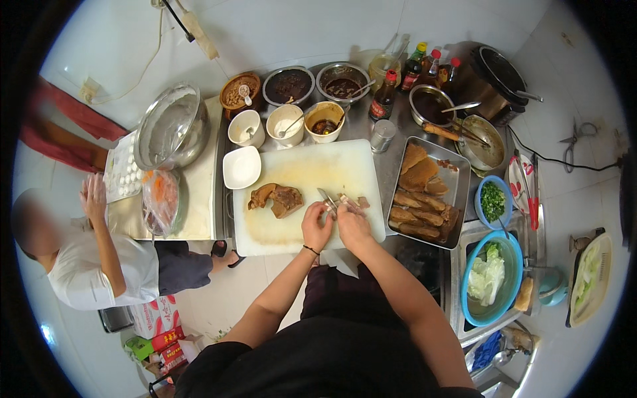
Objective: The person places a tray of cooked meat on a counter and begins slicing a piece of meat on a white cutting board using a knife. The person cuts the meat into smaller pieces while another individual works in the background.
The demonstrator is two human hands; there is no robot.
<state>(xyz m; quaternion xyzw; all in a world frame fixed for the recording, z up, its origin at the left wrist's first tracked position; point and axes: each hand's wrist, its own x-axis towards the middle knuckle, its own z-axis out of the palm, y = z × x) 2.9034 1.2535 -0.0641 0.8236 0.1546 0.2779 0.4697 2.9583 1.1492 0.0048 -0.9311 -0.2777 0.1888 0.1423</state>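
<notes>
Both my hands work close together over the right part of a white cutting board [312, 240]. My left hand [317, 227] is closed beside a slim metal blade [324, 195]; its grip is too small to make out. With bent fingers, my right hand [352, 227] pinches at cut pieces of cooked meat [359, 201]. Which hand holds the blade, I cannot tell. A larger brown chunk of braised meat [286, 201] lies on the board to the left, apart from my hands. At the board's upper left corner is a white square dish [241, 167].
Bowls and sauce tubs line the back, near a bottle [382, 99] and a shaker [383, 136]. Right of the board stand a metal tray [460, 229] of brown slabs and a blue basin [515, 302] with lettuce. At left, a person [99, 265] is beside a side table.
</notes>
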